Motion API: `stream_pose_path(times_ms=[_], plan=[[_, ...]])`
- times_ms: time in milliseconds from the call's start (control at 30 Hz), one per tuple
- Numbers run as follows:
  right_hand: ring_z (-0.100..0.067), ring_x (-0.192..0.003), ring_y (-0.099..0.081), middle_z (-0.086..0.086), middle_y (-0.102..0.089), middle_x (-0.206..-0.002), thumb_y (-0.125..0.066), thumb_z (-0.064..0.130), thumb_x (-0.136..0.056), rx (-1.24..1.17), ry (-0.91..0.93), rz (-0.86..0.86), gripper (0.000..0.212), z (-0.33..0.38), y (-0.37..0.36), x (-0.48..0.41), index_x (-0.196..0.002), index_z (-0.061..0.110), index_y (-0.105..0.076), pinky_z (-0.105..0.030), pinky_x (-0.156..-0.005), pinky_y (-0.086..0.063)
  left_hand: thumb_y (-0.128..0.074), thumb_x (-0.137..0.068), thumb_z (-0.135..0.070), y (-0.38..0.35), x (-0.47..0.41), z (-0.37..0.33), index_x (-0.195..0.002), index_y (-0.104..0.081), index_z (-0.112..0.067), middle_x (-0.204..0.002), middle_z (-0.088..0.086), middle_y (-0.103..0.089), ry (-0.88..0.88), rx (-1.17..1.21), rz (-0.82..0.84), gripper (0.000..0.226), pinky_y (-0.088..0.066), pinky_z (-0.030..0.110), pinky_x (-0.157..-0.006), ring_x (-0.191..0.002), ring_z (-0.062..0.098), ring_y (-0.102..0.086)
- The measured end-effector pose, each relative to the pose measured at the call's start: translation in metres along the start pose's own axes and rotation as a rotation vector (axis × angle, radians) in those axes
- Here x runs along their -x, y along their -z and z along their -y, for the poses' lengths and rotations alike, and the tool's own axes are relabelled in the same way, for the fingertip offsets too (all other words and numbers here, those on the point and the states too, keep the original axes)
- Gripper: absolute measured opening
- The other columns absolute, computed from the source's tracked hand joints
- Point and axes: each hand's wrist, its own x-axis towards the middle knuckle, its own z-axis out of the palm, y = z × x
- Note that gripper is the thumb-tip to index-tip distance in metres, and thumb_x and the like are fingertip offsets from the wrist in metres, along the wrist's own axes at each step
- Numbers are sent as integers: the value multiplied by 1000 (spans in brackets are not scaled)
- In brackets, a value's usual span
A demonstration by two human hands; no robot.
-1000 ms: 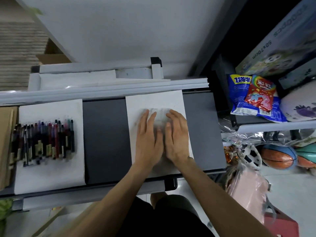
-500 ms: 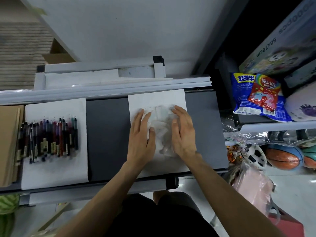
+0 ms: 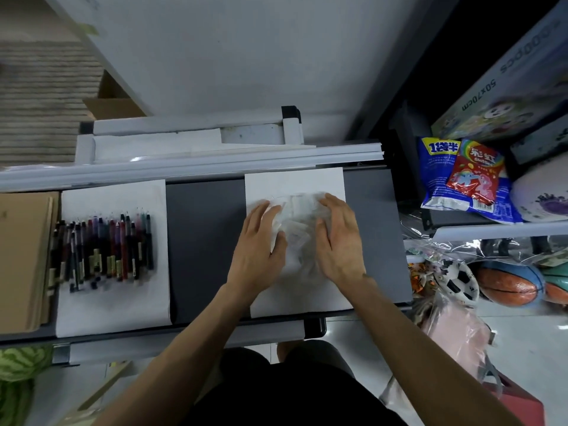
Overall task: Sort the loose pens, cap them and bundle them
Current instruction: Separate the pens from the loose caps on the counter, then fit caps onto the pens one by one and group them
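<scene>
Palms down, left hand and right hand flank and touch the clear plastic bag, each grip apart.

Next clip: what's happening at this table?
A person works at a dark table. The left hand and the right hand lie with fairly straight fingers on either side of a small heap of clear plastic on a white sheet. What the heap holds is too blurred to tell. A row of pens lies untouched and unbundled on another sheet to the person's left.
</scene>
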Motion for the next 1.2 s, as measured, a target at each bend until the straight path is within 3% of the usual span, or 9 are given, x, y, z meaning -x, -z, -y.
stream_pose_path(times_ms=[167,400,633,833,1200], plan=[[-19,-143,-39,-4,-46,-154,-45,27,-106,205,71,127,43,33,13,3,-147,14,-45,-36,-121,-36,-57,-100,-24,48,7,6,-152,-43,-18,-162,4,-37,47,-164,138,54,-35,43,-123,-152,25,-27],[-24,-135,-49,-7,-55,-145,-48,29,-106,326,110,189,43,114,-5,16,-144,11,-51,-35,-116,-38,-53,-100,-33,124,30,33,-149,-51,-21,-150,6,-52,103,-383,230,50,-41,40,-113,-138,29,-44],[-23,-137,-46,-4,-53,-149,-39,38,-109,491,177,360,48,180,-56,27,-150,15,-47,-35,-114,-35,-52,-100,-32,185,60,63,-145,-52,-20,-131,7,-61,131,-396,163,47,-50,42,-99,-125,29,-52],[-24,-134,-48,-4,-56,-144,-38,40,-108,574,179,401,47,210,-79,35,-146,15,-49,-37,-112,-38,-51,-101,-33,222,77,88,-142,-55,-22,-132,2,-62,144,-427,139,43,-51,41,-97,-124,27,-55],[-22,-128,-51,-2,-61,-135,-38,40,-105,719,221,453,45,199,-63,41,-140,17,-53,-35,-107,-41,-53,-97,-29,231,77,93,-114,-63,-16,-104,4,-71,274,-372,132,24,-58,38,-78,-92,28,-68]])
